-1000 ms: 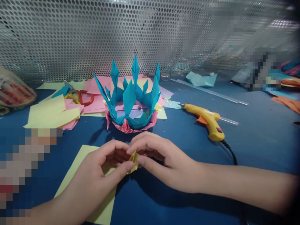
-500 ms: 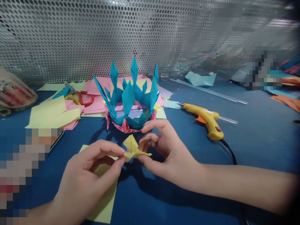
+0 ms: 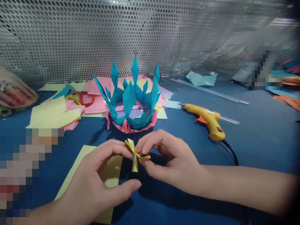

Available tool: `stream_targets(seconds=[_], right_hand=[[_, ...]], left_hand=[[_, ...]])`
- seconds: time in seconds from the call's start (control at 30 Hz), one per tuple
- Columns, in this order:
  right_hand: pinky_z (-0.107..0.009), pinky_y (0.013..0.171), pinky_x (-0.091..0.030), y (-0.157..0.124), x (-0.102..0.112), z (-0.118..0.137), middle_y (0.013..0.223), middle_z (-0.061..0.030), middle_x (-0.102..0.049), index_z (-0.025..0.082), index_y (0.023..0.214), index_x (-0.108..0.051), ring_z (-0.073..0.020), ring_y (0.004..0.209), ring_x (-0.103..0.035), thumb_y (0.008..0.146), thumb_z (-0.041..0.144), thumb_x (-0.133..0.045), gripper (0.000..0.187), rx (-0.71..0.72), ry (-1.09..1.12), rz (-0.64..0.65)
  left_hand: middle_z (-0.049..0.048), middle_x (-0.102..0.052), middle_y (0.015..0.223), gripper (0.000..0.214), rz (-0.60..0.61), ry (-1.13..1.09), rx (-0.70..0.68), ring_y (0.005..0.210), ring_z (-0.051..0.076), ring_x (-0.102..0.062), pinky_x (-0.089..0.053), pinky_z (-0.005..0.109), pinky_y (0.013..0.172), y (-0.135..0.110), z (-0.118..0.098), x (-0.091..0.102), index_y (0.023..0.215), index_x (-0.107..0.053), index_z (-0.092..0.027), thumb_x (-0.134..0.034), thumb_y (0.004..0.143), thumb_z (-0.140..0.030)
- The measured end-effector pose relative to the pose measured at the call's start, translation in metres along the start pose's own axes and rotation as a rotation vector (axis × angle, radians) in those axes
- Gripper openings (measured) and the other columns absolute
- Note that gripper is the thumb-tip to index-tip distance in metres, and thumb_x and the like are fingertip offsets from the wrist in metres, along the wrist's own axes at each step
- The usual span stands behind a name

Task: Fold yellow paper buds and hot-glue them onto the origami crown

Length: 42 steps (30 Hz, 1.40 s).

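A small piece of folded yellow paper (image 3: 134,156), shaped like a cross with narrow pleated arms, is pinched between the thumb and fingers of my right hand (image 3: 167,156). My left hand (image 3: 93,178) touches its left side with the fingertips, while the left thumb is spread well away below it. Just beyond both hands stands a blue folded-paper crown (image 3: 128,98) with tall points and a crumpled pink paper trim (image 3: 126,126) around its base. Under my left hand lies a flat yellow paper sheet (image 3: 72,175), partly covered.
A yellow glue gun (image 3: 206,117) lies at the right, its black cord (image 3: 231,151) running toward me. Clear glue sticks (image 3: 211,90) and light-blue paper (image 3: 201,78) lie behind it. Red-handled pliers (image 3: 86,98) and loose paper (image 3: 50,114) are at left, before a perforated metal panel (image 3: 93,37).
The yellow paper has turned, so its cross shape now shows. My left thumb has let go and dropped away from it. The right fingers have closed in around it.
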State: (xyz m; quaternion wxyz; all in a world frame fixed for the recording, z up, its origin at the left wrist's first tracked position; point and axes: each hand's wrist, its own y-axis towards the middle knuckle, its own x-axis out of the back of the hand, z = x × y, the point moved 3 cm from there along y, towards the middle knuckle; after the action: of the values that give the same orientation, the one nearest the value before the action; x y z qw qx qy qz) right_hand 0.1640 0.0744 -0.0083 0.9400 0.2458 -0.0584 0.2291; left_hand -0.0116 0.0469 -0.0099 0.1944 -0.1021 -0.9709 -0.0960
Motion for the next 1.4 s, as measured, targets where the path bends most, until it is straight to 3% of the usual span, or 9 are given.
stream_targets(seconds=[0.2, 0.47, 0.67, 0.83, 1.13, 1.4], right_hand=[[-0.023, 0.076, -0.055, 0.000, -0.001, 0.012, 0.087, -0.0052, -0.069, 0.019, 0.084, -0.057, -0.0122, 0.081, -0.067, 0.078, -0.001, -0.058, 0.021, 0.198, -0.081, 0.091], [-0.027, 0.078, -0.055, 0.001, -0.001, 0.011, 0.087, -0.0052, -0.070, 0.020, 0.086, -0.058, -0.0139, 0.084, -0.067, 0.079, -0.001, -0.056, 0.022, 0.215, -0.167, 0.035], [-0.025, 0.075, -0.056, 0.000, -0.003, 0.010, 0.085, -0.0043, -0.070, 0.020, 0.089, -0.059, -0.0129, 0.080, -0.067, 0.083, 0.000, -0.055, 0.021, 0.223, -0.140, 0.072], [-0.023, 0.076, -0.055, -0.001, -0.002, 0.008, 0.094, -0.0036, -0.070, 0.021, 0.097, -0.058, -0.0121, 0.085, -0.067, 0.086, 0.005, -0.058, 0.019, 0.152, -0.140, 0.075], [-0.027, 0.092, -0.051, 0.004, 0.000, 0.005, 0.110, -0.0067, -0.064, 0.019, 0.119, -0.060, -0.0150, 0.102, -0.062, 0.083, 0.021, -0.071, 0.037, 0.047, -0.193, 0.121], [-0.028, 0.083, -0.052, 0.005, 0.000, -0.001, 0.095, -0.0029, -0.067, 0.019, 0.092, -0.064, -0.0151, 0.091, -0.063, 0.080, 0.020, -0.075, 0.017, -0.046, -0.052, 0.072]], left_hand=[[-0.0043, -0.065, 0.088, 0.023, 0.047, 0.078, -0.019, 0.080, 0.014, -0.063, -0.050, 0.022, 0.074, 0.000, -0.006, -0.002, 0.084, -0.058, -0.026, -0.072, 0.069, -0.014], [-0.0023, -0.065, 0.083, 0.013, 0.033, 0.170, -0.068, 0.076, 0.014, -0.063, -0.049, 0.023, 0.071, 0.003, -0.008, -0.004, 0.081, -0.059, -0.024, -0.055, 0.080, -0.011], [-0.0049, -0.063, 0.077, 0.013, 0.044, 0.163, -0.053, 0.072, 0.011, -0.061, -0.048, 0.019, 0.066, 0.000, -0.005, -0.003, 0.074, -0.059, -0.024, -0.058, 0.082, -0.014], [-0.0024, -0.062, 0.112, 0.016, -0.032, 0.230, -0.102, 0.111, 0.017, -0.059, -0.046, 0.023, 0.092, -0.001, -0.004, 0.001, 0.078, -0.068, -0.029, -0.060, 0.085, -0.018], [-0.0034, -0.066, 0.099, 0.014, 0.002, 0.185, -0.099, 0.092, 0.013, -0.064, -0.049, 0.020, 0.079, 0.000, -0.004, 0.000, 0.076, -0.063, -0.027, -0.060, 0.086, -0.017], [-0.0066, -0.065, 0.100, 0.015, -0.064, 0.123, -0.049, 0.091, 0.011, -0.065, -0.051, 0.019, 0.081, -0.002, -0.002, 0.000, 0.081, -0.057, -0.029, -0.064, 0.083, -0.015]])
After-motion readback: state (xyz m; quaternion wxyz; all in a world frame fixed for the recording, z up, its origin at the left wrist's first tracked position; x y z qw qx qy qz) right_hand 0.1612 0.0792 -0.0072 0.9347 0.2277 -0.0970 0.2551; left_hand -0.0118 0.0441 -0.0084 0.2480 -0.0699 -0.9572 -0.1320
